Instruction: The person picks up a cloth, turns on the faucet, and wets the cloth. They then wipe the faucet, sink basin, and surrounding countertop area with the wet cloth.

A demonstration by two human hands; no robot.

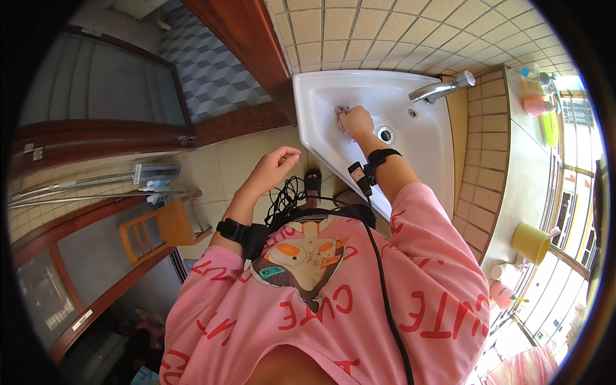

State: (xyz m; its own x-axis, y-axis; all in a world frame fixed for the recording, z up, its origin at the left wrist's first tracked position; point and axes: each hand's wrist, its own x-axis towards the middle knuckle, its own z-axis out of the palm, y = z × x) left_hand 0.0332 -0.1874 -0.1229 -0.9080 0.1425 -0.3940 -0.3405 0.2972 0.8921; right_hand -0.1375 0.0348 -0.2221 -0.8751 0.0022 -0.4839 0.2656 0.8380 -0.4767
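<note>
My right hand (358, 122) grips a crumpled, greyish-pink cloth (342, 111) and presses it against the inner left side of a white ceramic washbasin (423, 163). Just right of that hand lies the round metal drain (385, 135). A chrome tap (440, 90) reaches over the basin's back right corner, with a small overflow hole (413, 113) below it. My left hand (275, 167) hangs above the floor, left of the basin, its fingers loosely curled and holding nothing that shows. Both forearms wear black straps with devices.
Black cable (284, 197) hangs in loops near my sandalled foot. A wooden chair (174, 224) and a mop (159, 173) stand at the left. On the right ledge are bottles (536, 106), a yellow cup (530, 243) and a pink cup (502, 295). A tiled wall backs the basin.
</note>
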